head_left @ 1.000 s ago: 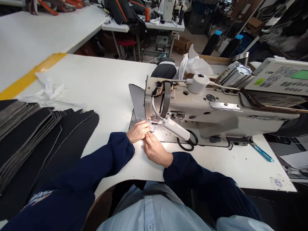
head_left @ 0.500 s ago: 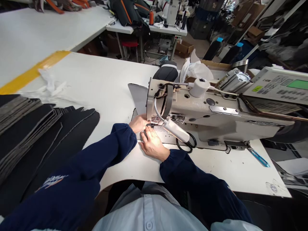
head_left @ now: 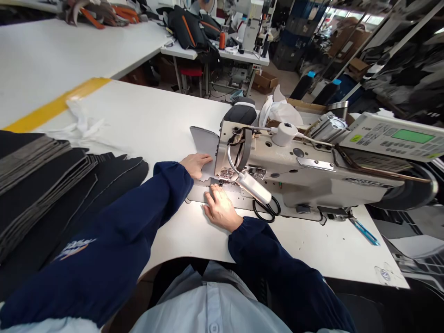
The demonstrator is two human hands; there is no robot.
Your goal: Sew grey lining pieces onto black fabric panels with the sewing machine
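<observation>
A sewing machine (head_left: 277,157) with a lit lamp (head_left: 254,187) over its needle area stands in front of me. A grey fabric piece (head_left: 205,138) lies to the left of the machine's head, its near edge by the needle. My left hand (head_left: 196,165) lies on this piece with its fingers stretched toward the machine. My right hand (head_left: 222,209) rests on the machine bed in front of the needle, fingers extended, fingertips close to the presser foot. Whether they touch the fabric's edge I cannot tell. Black-handled scissors (head_left: 266,209) lie under the lamp.
Stacked dark fabric pieces (head_left: 69,185) cover the table's left side, with white scraps (head_left: 83,122) behind them. A blue cutter (head_left: 364,231) lies at the right. Beyond the machine are a control panel (head_left: 398,134) and a white bag (head_left: 282,111).
My left hand has moved from beside the needle back and to the left, and now lies flatter on the grey fabric piece. My right hand stays almost where it was. The view has shifted slightly.
</observation>
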